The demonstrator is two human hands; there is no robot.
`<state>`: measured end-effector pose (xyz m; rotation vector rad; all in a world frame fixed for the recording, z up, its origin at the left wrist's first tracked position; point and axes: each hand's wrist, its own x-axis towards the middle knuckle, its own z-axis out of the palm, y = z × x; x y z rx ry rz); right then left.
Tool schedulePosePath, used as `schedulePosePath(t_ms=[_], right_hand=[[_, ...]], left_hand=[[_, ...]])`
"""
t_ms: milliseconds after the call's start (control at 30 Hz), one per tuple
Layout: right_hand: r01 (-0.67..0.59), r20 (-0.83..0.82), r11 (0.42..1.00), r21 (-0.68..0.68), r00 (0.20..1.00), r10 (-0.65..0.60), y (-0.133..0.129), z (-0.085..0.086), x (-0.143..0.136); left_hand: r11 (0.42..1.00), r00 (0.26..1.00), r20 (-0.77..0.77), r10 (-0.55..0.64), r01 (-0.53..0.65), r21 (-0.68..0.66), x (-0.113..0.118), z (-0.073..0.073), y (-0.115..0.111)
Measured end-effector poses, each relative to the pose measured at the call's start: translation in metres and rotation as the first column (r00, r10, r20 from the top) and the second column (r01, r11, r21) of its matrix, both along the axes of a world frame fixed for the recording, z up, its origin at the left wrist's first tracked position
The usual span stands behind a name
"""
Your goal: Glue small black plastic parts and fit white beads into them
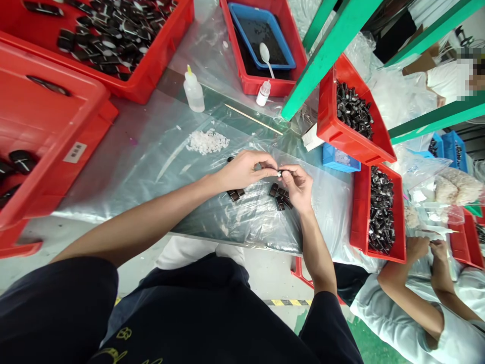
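In front of me both hands meet over the plastic-covered table. My right hand (299, 187) pinches a small black glossy part (284, 172) between thumb and fingers. At the left end of that part, the thumb and forefinger of my left hand (252, 168) close on a small white piece (279, 174). A cluster of small black parts (280, 197) lies just below my right hand. More black parts (235, 194) sit under my left wrist, partly hidden by it. Beyond my left hand is a loose pile of small white pieces (208, 141).
A squeeze bottle (194, 93) and a small white bottle (263, 93) stand at the back near a thin stick (253, 119). Red bins (358, 222) of black parts flank both sides. A green post (326, 55) slants behind. At right, a co-worker's hands (417, 248) are busy.
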<state>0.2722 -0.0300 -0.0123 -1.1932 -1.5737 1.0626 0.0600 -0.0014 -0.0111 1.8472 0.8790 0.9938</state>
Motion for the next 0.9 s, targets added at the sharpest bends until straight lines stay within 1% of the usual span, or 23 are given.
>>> schedulePosePath(t_ms=[100, 167, 233, 300, 367, 433, 533, 600, 700, 767, 900], right_hand=[[-0.010, -0.005, 1.000, -0.022, 1.000, 0.010, 0.000, 0.002, 0.002], [-0.031, 0.032, 0.999, -0.012, 0.999, 0.031, 0.001, 0.005, 0.006], [-0.046, 0.108, 0.999, 0.015, 0.993, 0.044, 0.004, 0.008, 0.013], [-0.056, 0.223, 0.998, 0.024, 0.974, 0.049, 0.007, 0.010, 0.022], [-0.064, 0.355, 0.998, -0.006, 0.933, 0.062, 0.011, 0.011, 0.030], [-0.080, 0.461, 0.995, -0.062, 0.882, 0.100, 0.012, 0.013, 0.036], [-0.116, 0.545, 0.985, -0.124, 0.822, 0.165, 0.008, 0.019, 0.040], [-0.120, 0.588, 0.984, -0.130, 0.790, 0.174, 0.005, 0.025, 0.042], [-0.077, 0.637, 0.993, -0.092, 0.761, 0.118, 0.002, 0.031, 0.045], [-0.053, 0.636, 0.997, -0.054, 0.768, 0.075, 0.003, 0.031, 0.046], [-0.041, 0.594, 0.999, 0.004, 0.804, 0.030, 0.006, 0.025, 0.041]], left_hand=[[0.999, 0.999, -0.011, 0.036, -0.036, -0.017, 0.000, 0.001, 0.001], [0.998, 0.998, -0.035, 0.058, -0.058, 0.021, -0.005, 0.004, 0.004], [0.993, 0.992, -0.098, 0.079, -0.070, 0.090, -0.016, 0.008, 0.009], [0.986, 0.971, -0.222, 0.089, -0.055, 0.155, -0.028, 0.012, 0.014], [0.984, 0.919, -0.386, 0.086, -0.018, 0.178, -0.038, 0.016, 0.018], [0.987, 0.844, -0.533, 0.061, 0.029, 0.158, -0.044, 0.020, 0.017], [0.988, 0.749, -0.662, -0.004, 0.105, 0.114, -0.044, 0.026, 0.012], [0.984, 0.712, -0.702, -0.023, 0.139, 0.108, -0.042, 0.027, 0.009], [0.983, 0.685, -0.728, -0.005, 0.139, 0.124, -0.041, 0.024, 0.008], [0.982, 0.680, -0.733, 0.013, 0.129, 0.137, -0.041, 0.020, 0.008], [0.973, 0.666, -0.746, 0.025, 0.156, 0.172, -0.040, 0.014, 0.008]])
